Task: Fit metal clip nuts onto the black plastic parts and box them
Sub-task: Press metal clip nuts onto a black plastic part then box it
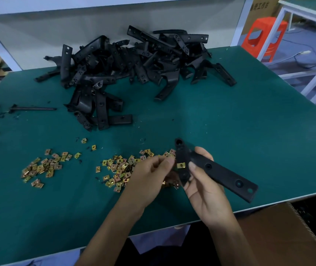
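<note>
Green tabletop (230, 121), two hands working above its near edge.
Head view: the right grip (205, 189) is wrapped round a long black plastic part (220, 173), thumb on its face, holding it tilted above the tabletop. A clip nut (181, 165) sits on the part's edge beside the thumb. The left grip (153, 175) is narrow, fingers curled, tips just beside that nut; whether they pinch it I cannot tell. Loose clip nuts (118, 169) lie beneath, a pile of black parts (134, 60) at the far edge.
</note>
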{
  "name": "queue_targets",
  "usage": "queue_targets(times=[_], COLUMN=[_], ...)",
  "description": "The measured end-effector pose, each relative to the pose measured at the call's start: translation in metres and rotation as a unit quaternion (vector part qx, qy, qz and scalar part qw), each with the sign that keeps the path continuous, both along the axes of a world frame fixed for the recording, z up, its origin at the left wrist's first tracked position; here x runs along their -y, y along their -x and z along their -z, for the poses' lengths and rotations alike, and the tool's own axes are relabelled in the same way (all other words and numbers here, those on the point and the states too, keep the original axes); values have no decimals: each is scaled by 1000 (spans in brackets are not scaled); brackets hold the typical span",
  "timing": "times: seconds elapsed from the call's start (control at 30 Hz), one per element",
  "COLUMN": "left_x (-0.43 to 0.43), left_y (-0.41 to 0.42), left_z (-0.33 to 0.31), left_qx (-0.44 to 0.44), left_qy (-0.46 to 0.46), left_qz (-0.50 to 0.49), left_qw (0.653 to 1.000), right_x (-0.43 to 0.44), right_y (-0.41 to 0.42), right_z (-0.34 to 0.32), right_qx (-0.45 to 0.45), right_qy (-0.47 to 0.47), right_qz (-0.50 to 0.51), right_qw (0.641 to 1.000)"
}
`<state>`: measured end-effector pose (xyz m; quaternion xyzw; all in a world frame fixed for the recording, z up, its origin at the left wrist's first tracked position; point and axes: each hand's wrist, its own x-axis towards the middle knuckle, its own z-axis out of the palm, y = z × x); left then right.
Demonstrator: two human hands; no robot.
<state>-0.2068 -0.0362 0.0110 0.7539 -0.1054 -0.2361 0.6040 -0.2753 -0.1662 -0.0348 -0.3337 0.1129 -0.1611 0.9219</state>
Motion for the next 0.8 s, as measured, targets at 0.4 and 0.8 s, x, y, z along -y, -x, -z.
queue_targets(times=[0.4, 0.8], left_x=[1, -11], left_y=[-39, -24], left_z=[25, 7], left_qx=[376, 188], left_qy=[-349, -85], left_qz=[88, -8], left_qw=[854, 978], right_x=[6, 4], right_y=[2, 5], right_z=[-1, -5], right_qx=[-5, -6], right_qy=[-75, -58], right_qz=[-10, -39], right_qw=[997, 998])
